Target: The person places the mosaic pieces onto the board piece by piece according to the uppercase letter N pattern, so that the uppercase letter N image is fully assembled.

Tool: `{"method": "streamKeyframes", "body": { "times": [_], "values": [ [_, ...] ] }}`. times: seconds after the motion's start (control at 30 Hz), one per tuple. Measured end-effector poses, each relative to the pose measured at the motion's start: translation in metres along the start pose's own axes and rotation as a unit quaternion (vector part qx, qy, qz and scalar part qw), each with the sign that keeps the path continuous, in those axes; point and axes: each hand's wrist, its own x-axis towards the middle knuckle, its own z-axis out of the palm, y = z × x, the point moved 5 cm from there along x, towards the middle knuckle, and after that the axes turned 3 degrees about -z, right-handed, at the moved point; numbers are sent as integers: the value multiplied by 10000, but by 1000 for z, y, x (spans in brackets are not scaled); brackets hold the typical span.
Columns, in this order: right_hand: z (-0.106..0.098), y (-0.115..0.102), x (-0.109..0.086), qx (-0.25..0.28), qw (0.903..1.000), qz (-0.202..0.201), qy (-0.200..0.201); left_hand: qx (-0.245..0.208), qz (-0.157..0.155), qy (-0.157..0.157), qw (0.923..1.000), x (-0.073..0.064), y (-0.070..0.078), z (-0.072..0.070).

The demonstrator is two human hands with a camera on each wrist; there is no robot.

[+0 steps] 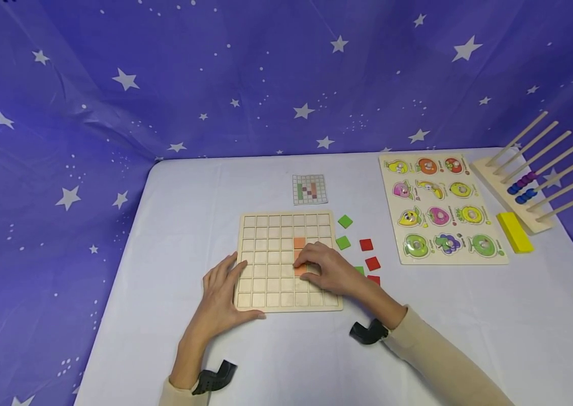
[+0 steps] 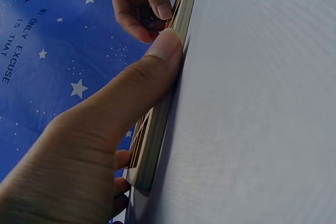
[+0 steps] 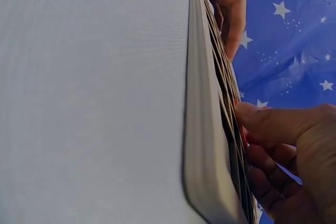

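Observation:
A square wooden grid board [image 1: 266, 309] lies on the table. My left hand [image 1: 219, 290] steadies its near left corner, fingertips at the left edge and thumb along the near edge. In the left wrist view, that thumb [image 2: 134, 85] presses the board's side. Over the grid, my right hand [image 1: 329, 268] pinches an orange square tile [image 1: 300, 272] between thumb and fingertips, down at a cell. Another orange tile [image 1: 299, 242] sits higher in the same column; one between them is partly hidden by the fingers. In the right wrist view, the thumb [image 3: 262, 120] touches the grid.
Green tiles [image 1: 343, 242] and red tiles [image 1: 373, 263] lie loose right of the board, some partly behind the right arm. A pattern card [image 1: 309, 189] lies beyond it. Farther right are a fruit puzzle board [image 1: 449, 208], a pegged bead stand [image 1: 540, 224] and a yellow block [image 1: 515, 232].

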Motion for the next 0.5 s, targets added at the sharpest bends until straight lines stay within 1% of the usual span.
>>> {"method": "streamKeyframes", "body": {
  "times": [0.13,0.27,0.37,0.5],
  "values": [
    [-3,-1,-3,3,9998,-13,193,18,36,7,10000,0,0,1],
    [-10,-1,-9,100,9989,-45,460,49,35,37,10000,1,0,1],
    [-18,3,-19,118,9976,7,678,57,40,67,10000,1,1,0],
    [-30,11,-39,94,9953,196,946,29,47,71,10000,1,1,0]
  ]
}}
